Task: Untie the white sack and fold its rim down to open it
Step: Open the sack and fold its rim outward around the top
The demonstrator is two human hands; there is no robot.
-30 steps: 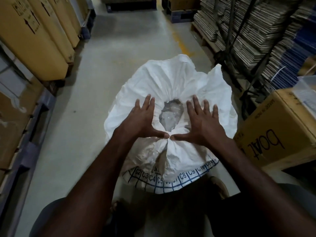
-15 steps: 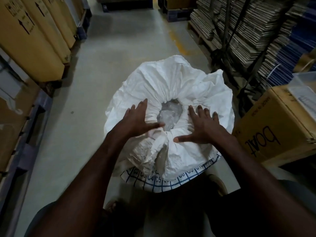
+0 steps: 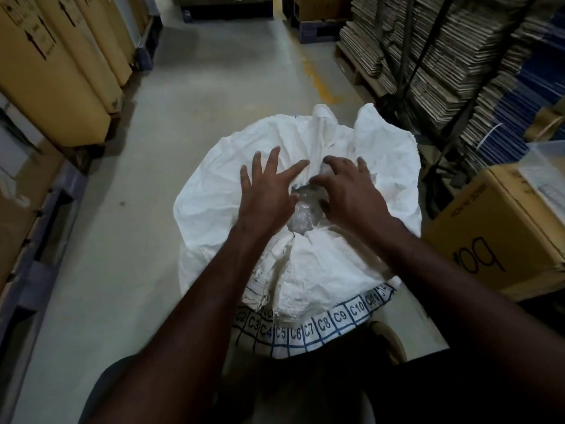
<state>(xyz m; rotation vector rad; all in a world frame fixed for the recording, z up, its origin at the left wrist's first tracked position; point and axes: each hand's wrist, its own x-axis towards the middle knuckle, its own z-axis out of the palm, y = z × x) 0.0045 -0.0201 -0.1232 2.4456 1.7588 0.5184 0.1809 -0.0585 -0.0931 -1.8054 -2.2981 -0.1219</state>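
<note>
Head view is showing the sack [image 3: 305, 264] standing on the floor directly before the person; its mouth is lying between both hands; left hand [image 3: 266, 191] is pressing flat, fingers spread; right hand [image 3: 351, 194] is curling, unclenched, onto the far rim, nearer it.

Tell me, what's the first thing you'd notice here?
A big white sack stands in the middle of the warehouse aisle, and its mouth shows clear plastic inside. The left hand and right hand spread over that opening. A grid of blue codes like C7 and C8 runs along the near side.
</note>
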